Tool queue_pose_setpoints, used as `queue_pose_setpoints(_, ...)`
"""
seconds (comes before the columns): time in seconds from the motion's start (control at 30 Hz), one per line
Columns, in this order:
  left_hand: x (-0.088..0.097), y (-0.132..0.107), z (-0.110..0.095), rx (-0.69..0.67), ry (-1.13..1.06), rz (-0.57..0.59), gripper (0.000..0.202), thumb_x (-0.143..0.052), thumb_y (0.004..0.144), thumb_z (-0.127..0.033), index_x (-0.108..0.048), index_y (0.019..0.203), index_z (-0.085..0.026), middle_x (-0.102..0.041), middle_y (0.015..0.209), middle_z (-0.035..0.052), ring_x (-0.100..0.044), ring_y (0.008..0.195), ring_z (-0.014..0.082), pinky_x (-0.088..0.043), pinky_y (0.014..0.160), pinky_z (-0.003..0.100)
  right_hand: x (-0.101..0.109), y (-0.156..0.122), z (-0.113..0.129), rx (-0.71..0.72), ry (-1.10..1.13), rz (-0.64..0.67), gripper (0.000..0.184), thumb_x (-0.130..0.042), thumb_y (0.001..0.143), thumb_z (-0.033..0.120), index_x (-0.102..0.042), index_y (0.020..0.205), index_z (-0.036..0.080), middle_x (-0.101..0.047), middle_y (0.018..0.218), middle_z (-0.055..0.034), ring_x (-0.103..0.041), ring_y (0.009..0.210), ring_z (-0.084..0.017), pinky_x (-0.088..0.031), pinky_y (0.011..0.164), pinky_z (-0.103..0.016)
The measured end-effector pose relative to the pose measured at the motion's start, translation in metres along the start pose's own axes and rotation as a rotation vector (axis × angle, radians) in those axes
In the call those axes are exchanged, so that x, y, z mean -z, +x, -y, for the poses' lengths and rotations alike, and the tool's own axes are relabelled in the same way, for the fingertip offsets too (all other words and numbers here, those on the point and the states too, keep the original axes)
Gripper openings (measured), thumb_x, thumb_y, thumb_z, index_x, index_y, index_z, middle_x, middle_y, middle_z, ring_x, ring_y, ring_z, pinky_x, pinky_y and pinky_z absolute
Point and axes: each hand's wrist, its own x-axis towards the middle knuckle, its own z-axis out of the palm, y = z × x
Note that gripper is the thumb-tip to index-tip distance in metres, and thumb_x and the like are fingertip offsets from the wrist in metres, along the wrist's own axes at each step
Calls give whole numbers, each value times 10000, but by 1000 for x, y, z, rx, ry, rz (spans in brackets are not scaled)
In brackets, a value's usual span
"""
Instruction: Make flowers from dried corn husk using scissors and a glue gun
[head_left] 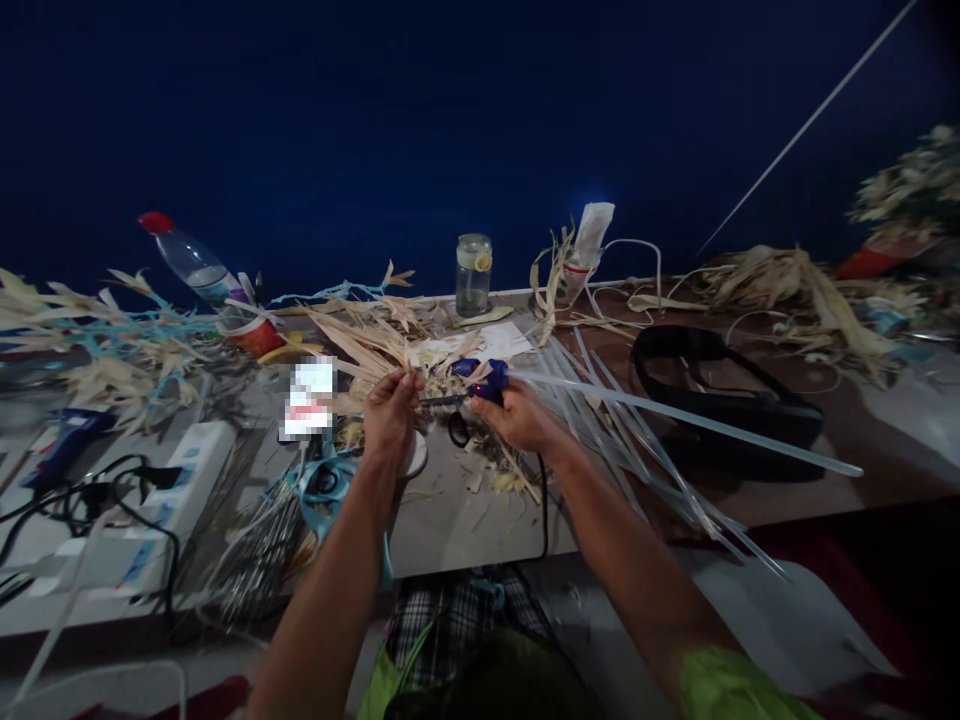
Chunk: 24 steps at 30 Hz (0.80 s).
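Note:
My right hand [519,417] is closed round a blue hot glue gun [484,381], with a long clear glue stick [675,415] running out of its back to the right. The gun's nozzle points left toward my left hand [390,412]. That hand is closed in a pinch on dried pale husk strips [420,362], held just above the table. A black cord [543,505] drops from the gun over the table's front edge.
Many clear glue sticks [637,470] lie fanned at right beside a black strap [712,385]. A glass jar [473,274], a tilted plastic bottle [191,262], a red cup [255,335] and dried husks sit behind. Power strips [180,470], a second glue gun [64,440] and teal scissors [322,485] lie at left.

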Motion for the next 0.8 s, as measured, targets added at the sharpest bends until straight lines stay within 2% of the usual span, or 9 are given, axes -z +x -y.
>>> queue_pose_setpoints(0.27, 2, 2, 2, -18, 6, 10, 275, -776, 563, -260, -613, 736, -122, -606, 605, -4, -480, 494, 26, -331, 450, 129, -2, -1, -2, 25, 3, -10, 330, -481, 824, 424, -632, 915, 145, -663, 818, -63, -598, 772, -199, -454, 747, -294)
queue_pose_setpoints(0.5, -1, 0, 1, 0, 28, 0, 288, -781, 549, -270, -624, 738, -120, -604, 588, -3, -482, 484, 29, -326, 438, 133, -1, 1, -4, 30, 61, -82, 315, -494, 820, 389, -628, 957, 139, -665, 925, -82, -595, 900, -219, -441, 835, -308)
queue_pose_setpoints(0.7, -1, 1, 1, -12, 15, -14, 280, -787, 534, -257, -623, 721, -128, -606, 583, -6, -492, 492, 37, -332, 441, 140, -2, 0, -4, 2, 8, -32, 344, -491, 812, 424, -631, 939, 137, -665, 880, -79, -604, 822, -208, -458, 781, -302)
queue_pose_setpoints(0.8, -1, 1, 2, -19, 7, -15, 286, -791, 528, -267, -625, 715, -128, -612, 585, -2, -494, 490, 39, -329, 437, 141, -2, 1, -4, -12, 8, -47, 348, -485, 814, 425, -634, 944, 139, -665, 881, -84, -604, 825, -215, -458, 783, -314)
